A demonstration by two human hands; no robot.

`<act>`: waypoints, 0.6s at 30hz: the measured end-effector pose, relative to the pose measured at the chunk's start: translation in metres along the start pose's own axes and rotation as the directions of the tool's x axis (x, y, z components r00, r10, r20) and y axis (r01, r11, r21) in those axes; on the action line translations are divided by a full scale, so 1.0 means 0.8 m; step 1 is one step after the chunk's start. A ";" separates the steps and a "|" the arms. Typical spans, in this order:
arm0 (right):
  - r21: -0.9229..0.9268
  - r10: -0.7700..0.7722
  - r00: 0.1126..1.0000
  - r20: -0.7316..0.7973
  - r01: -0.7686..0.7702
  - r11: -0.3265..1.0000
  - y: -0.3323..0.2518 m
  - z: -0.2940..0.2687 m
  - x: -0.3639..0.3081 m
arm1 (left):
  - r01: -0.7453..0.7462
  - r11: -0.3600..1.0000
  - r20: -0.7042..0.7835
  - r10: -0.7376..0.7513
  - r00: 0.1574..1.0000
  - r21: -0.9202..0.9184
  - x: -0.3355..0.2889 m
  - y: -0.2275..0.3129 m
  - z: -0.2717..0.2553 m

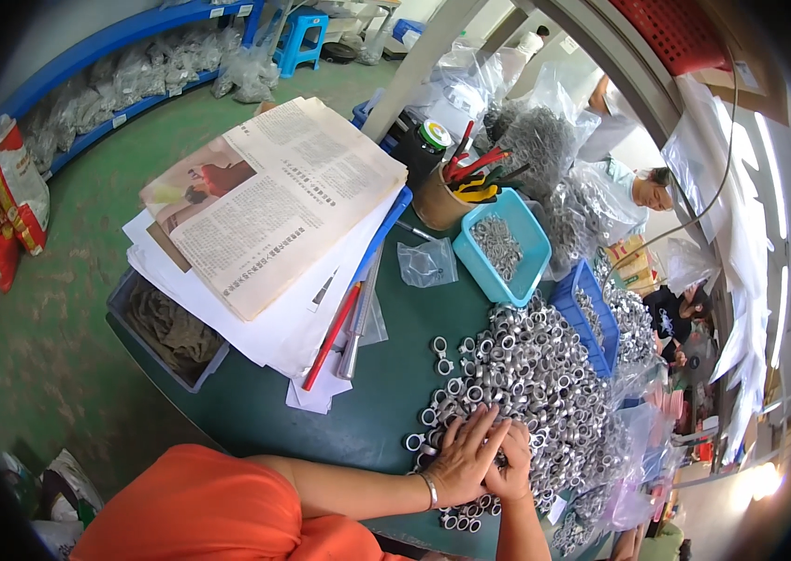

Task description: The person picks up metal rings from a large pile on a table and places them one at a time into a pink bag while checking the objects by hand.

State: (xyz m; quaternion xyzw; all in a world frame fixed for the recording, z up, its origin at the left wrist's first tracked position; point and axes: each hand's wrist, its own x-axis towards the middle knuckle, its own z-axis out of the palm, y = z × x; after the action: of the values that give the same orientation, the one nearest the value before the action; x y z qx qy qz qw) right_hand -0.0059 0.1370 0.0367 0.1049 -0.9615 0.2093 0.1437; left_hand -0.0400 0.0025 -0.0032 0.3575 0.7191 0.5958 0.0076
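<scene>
An orange sleeve (199, 505) lies nearest; beyond, the left hand (463, 467), fingers half-extended, meets the half-curled right hand (513, 472) over metal rings (545, 374); any grip is hidden. The rings heap on the green table (349, 421), likely for easy reach; farther, a cup (438, 203) holds tools (481, 166) upright.

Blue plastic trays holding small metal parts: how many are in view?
2: a light-blue rectangular tray beyond the silvery metal-ring heap, and a darker-blue rectangular tray farther right. Clear plastic bags may hide others.
</scene>
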 end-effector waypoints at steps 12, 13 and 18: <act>-0.085 0.182 0.951 -0.248 -0.209 0.974 -0.043 0.001 -0.077 | -0.107 0.990 0.119 0.096 0.988 0.089 -0.001 -0.009 0.008; -0.060 0.237 0.929 -0.283 -0.264 0.963 -0.043 0.006 -0.084 | -0.106 0.992 0.125 0.096 0.988 0.074 -0.002 -0.009 0.006; -0.342 0.266 0.932 -0.247 -0.341 0.876 -0.060 0.012 -0.101 | -0.071 0.993 0.032 0.069 0.997 0.089 -0.002 -0.013 0.003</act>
State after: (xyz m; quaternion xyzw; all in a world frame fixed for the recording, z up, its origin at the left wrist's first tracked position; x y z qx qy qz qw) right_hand 0.0799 0.1015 0.0205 -0.0983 -0.9697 0.0484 0.2185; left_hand -0.0427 0.0038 -0.0133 0.3908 0.7322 0.5575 -0.0191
